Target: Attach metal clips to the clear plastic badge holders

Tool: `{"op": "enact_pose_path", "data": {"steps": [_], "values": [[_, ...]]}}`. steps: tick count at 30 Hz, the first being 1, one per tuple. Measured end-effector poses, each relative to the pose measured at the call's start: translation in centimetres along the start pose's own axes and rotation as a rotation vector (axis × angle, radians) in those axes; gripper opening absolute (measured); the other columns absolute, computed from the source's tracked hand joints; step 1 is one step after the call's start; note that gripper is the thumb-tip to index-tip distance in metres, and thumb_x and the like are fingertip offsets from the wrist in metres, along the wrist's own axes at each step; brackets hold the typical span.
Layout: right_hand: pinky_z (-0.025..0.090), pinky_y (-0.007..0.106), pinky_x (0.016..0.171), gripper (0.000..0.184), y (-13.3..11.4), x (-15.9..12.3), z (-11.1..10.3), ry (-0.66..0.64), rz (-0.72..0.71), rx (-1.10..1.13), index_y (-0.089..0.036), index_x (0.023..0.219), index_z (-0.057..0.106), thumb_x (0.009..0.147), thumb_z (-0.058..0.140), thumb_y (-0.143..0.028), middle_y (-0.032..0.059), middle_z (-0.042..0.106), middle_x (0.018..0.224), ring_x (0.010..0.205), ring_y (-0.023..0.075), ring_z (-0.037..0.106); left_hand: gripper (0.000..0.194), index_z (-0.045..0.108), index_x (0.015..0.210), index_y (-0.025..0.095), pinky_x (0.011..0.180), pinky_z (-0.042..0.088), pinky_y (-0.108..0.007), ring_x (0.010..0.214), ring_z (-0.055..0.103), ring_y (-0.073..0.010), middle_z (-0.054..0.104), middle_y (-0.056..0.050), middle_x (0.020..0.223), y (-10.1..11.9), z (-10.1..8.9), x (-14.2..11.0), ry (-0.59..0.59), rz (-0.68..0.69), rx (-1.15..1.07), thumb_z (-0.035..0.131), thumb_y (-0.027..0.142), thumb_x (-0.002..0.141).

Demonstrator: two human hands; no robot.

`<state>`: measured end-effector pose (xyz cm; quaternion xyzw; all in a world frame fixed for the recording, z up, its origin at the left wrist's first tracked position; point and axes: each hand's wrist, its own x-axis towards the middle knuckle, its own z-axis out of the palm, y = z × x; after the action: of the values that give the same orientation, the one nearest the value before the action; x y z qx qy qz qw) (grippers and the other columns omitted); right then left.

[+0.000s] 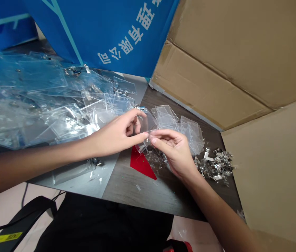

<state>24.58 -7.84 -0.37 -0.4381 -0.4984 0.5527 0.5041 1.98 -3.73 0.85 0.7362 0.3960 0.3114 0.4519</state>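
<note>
A clear plastic badge holder (149, 120) is tilted between my two hands over the table. My left hand (120, 134) grips it, thumb along the near edge and index finger curled over the far side. At that near edge, my right hand (174, 148) pinches thumb and fingertips together on a small badge clip, of which only a shiny metal snap (147, 140) shows; the rest is hidden by the fingers. Right of my hands lie loose clear badge holders (191, 134). Beyond them is a heap of metal badge clips (217, 164).
A large pile of clear holders with clips (40, 78) covers the table's left side. Small clear scraps and a red patch (141, 162) are on the tabletop (127, 178) below my hands. A blue printed panel (85, 31) and cardboard (216, 63) stand behind.
</note>
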Motion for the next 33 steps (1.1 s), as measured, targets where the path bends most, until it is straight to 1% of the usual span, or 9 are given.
{"op": "enact_pose_path", "data": {"steps": [3, 8, 11, 13, 15, 17, 21, 26, 33], "values": [[0.071, 0.040, 0.092, 0.030, -0.2, 0.0, -0.1, -0.007, 0.012, 0.032, -0.027, 0.096, 0.091, 0.075, 0.107, -0.040, 0.0045, 0.089, 0.101, 0.092, 0.0211, 0.083, 0.049, 0.060, 0.141, 0.022, 0.071, 0.049, -0.033, 0.080, 0.064, -0.0187, 0.066, -0.002, 0.096, -0.2, 0.0, 0.1, -0.007, -0.024, -0.068, 0.077, 0.046, 0.102], [0.070, 0.037, 0.094, 0.016, -0.8, -0.3, -0.1, -0.074, -0.045, 0.090, -0.029, 0.103, 0.092, 0.089, 0.096, -0.035, 0.0026, 0.088, 0.098, 0.093, 0.0186, 0.083, 0.062, 0.059, 0.144, 0.020, 0.078, 0.052, -0.037, 0.084, 0.062, -0.0208, 0.061, -0.001, 0.094, -0.1, -0.1, 0.3, -0.034, -0.058, -0.173, 0.081, 0.052, 0.096], [0.071, 0.041, 0.094, 0.021, -0.8, -0.3, -0.1, -0.070, -0.088, 0.045, -0.030, 0.108, 0.091, 0.089, 0.095, -0.035, 0.0023, 0.087, 0.099, 0.093, 0.0198, 0.083, 0.070, 0.058, 0.148, 0.020, 0.080, 0.052, -0.038, 0.088, 0.062, -0.0222, 0.061, -0.002, 0.098, 0.2, -0.2, 0.2, -0.062, -0.089, -0.187, 0.083, 0.056, 0.094], [0.072, 0.040, 0.092, 0.024, -0.8, -0.3, -0.1, -0.048, -0.121, 0.017, -0.030, 0.110, 0.090, 0.087, 0.096, -0.035, 0.0020, 0.087, 0.099, 0.092, 0.0199, 0.083, 0.073, 0.057, 0.149, 0.020, 0.081, 0.052, -0.038, 0.088, 0.062, -0.0221, 0.061, -0.002, 0.099, 0.4, -0.2, 0.1, -0.085, -0.107, -0.187, 0.084, 0.059, 0.093], [0.073, 0.038, 0.087, 0.023, -0.8, -0.2, -0.1, -0.039, -0.150, 0.006, -0.030, 0.108, 0.089, 0.087, 0.097, -0.035, 0.0019, 0.087, 0.099, 0.090, 0.0191, 0.082, 0.070, 0.059, 0.145, 0.020, 0.082, 0.052, -0.038, 0.088, 0.062, -0.0217, 0.060, -0.002, 0.099, 0.4, -0.2, 0.1, -0.111, -0.112, -0.199, 0.085, 0.060, 0.093], [0.073, 0.037, 0.087, 0.024, -0.8, -0.2, -0.1, -0.042, -0.162, 0.002, -0.029, 0.106, 0.089, 0.086, 0.100, -0.035, 0.0021, 0.088, 0.100, 0.089, 0.0187, 0.083, 0.064, 0.061, 0.139, 0.020, 0.083, 0.054, -0.039, 0.090, 0.065, -0.0221, 0.062, -0.003, 0.101, 0.4, -0.2, 0.2, -0.126, -0.109, -0.217, 0.084, 0.059, 0.094], [0.075, 0.039, 0.092, 0.029, -1.0, -0.3, 0.0, -0.031, -0.178, -0.014, -0.027, 0.103, 0.090, 0.081, 0.104, -0.038, 0.0032, 0.090, 0.102, 0.093, 0.0208, 0.086, 0.063, 0.060, 0.137, 0.021, 0.088, 0.055, -0.041, 0.098, 0.069, -0.0252, 0.066, -0.006, 0.108, 0.1, -0.2, 0.4, -0.125, -0.115, -0.232, 0.084, 0.061, 0.094], [0.076, 0.040, 0.094, 0.030, -1.0, -0.3, -0.1, -0.031, -0.186, -0.038, -0.027, 0.104, 0.090, 0.081, 0.104, -0.039, 0.0035, 0.090, 0.104, 0.096, 0.0216, 0.087, 0.061, 0.060, 0.133, 0.021, 0.092, 0.056, -0.044, 0.104, 0.070, -0.0280, 0.066, -0.006, 0.110, 0.1, -0.3, 0.3, -0.121, -0.115, -0.220, 0.082, 0.062, 0.095], [0.076, 0.038, 0.091, 0.028, -1.1, -0.2, 0.0, -0.033, -0.221, -0.064, -0.028, 0.103, 0.090, 0.082, 0.104, -0.040, 0.0032, 0.090, 0.103, 0.097, 0.0220, 0.087, 0.055, 0.059, 0.128, 0.021, 0.089, 0.056, -0.042, 0.101, 0.070, -0.0264, 0.066, -0.005, 0.107, 0.5, -0.2, 0.3, -0.103, -0.093, -0.202, 0.081, 0.059, 0.095]]}}
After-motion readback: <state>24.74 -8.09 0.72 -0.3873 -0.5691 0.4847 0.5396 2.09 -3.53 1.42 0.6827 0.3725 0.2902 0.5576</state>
